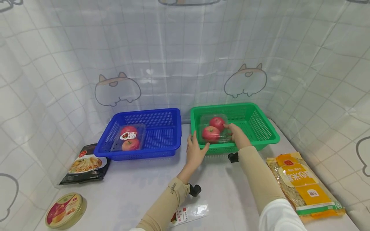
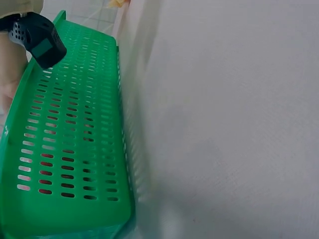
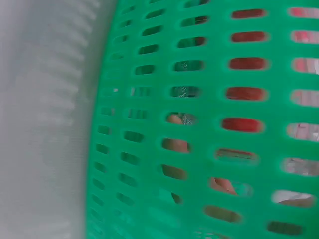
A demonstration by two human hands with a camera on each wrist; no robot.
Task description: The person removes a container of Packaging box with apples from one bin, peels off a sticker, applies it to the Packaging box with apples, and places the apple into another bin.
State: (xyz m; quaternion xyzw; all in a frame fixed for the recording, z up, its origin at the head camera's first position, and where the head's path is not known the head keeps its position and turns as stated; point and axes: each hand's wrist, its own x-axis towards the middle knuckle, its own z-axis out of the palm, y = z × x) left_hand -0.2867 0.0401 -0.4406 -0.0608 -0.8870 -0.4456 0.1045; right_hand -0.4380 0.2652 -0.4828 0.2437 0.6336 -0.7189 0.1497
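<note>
A clear pack of two red apples (image 1: 214,130) lies in the front left part of the green basket (image 1: 260,141). My right hand (image 1: 237,134) reaches over the basket's front rim and grips the pack's right edge. My left hand (image 1: 196,152) is at the basket's front left corner, fingers fairly straight, touching the rim beside the pack. The left wrist view shows the green basket's outer wall (image 2: 75,149) with red showing through the slots. The right wrist view is a blurred close-up of the green mesh (image 3: 149,149), with red apple and fingers behind it.
A blue basket (image 1: 138,152) to the left holds another apple pack (image 1: 130,138). A black food packet (image 1: 85,165) and a round tin (image 1: 66,210) lie at the left, a yellow noodle bag (image 1: 306,183) at the right, a small clear packet (image 1: 189,213) near me. Curtains enclose the table.
</note>
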